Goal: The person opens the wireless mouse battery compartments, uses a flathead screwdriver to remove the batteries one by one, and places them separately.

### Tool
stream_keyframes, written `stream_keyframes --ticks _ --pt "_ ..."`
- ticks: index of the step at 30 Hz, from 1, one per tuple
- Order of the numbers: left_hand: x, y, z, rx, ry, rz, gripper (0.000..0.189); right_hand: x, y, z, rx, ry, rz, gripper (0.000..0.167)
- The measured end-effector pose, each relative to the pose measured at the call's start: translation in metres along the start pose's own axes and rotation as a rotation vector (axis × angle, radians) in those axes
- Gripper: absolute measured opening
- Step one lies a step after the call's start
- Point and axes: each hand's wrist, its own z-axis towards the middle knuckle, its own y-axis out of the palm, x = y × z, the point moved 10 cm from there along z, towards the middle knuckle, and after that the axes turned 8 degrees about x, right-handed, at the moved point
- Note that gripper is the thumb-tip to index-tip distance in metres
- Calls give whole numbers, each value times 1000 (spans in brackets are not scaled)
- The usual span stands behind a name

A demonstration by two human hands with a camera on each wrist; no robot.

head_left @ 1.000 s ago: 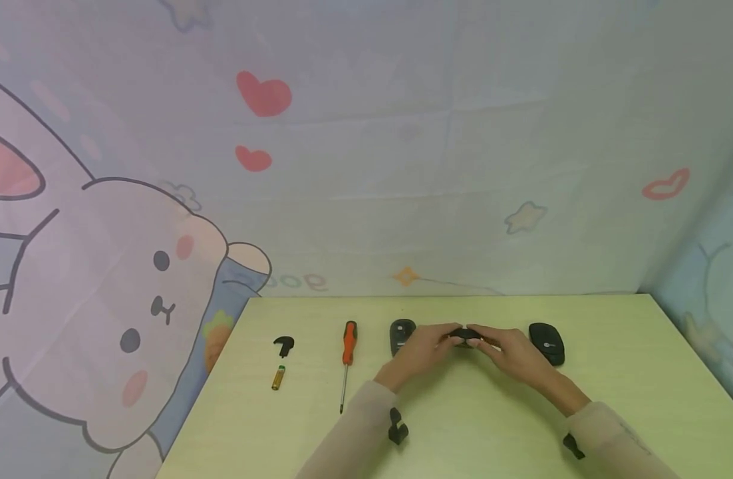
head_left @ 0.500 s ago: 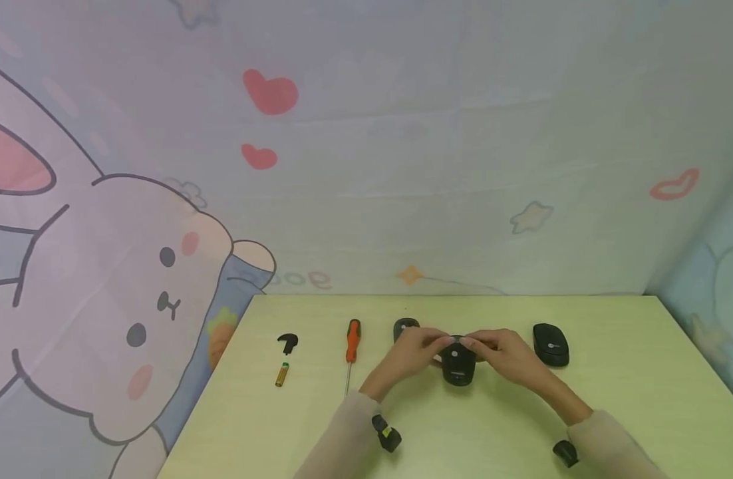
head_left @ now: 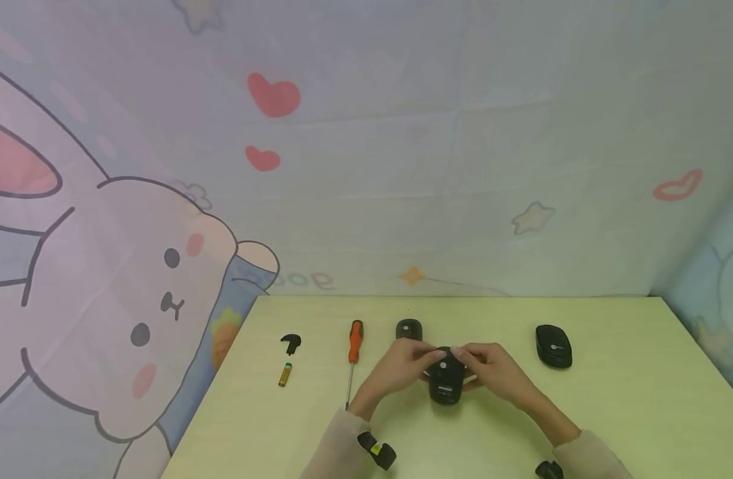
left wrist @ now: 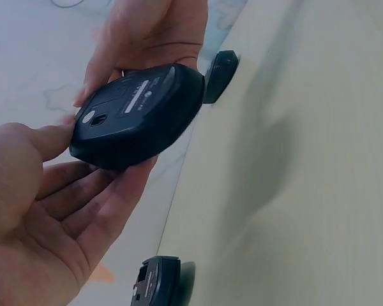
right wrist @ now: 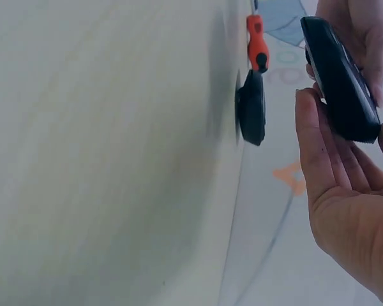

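Observation:
A black computer mouse [head_left: 446, 386] is held above the table in both hands, its underside with a pale label and sensor opening facing up. My left hand [head_left: 400, 366] grips its left side, thumb on top and fingers underneath, as the left wrist view shows with the mouse [left wrist: 140, 115] tilted. My right hand [head_left: 498, 372] grips the opposite side the same way; in the right wrist view the fingers of the right hand [right wrist: 351, 217] lie under the mouse [right wrist: 341, 83]. Behind my left hand lies a second black mouse [head_left: 409, 328], partly hidden.
A third black mouse [head_left: 554, 346] lies to the right on the pale table [head_left: 618, 399]. To the left are an orange-handled screwdriver [head_left: 355, 344], a battery [head_left: 285, 374] and a small black hook-shaped piece [head_left: 291, 343]. A printed cloth [head_left: 366, 199] stands behind the table.
The held mouse was seen edge-on farther back; it has been tilted so its underside faces up and brought nearer and slightly left. Both hands moved with it.

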Motion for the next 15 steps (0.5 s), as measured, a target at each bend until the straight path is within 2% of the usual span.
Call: stream_keyframes --ticks 7,15 --pt "-5 -5 -8 45 -33 -5 36 8 8 -9 52 91 78 52" --pt "-7 -10 -11 107 -68 4 44 10 16 -19 86 118 116 60"
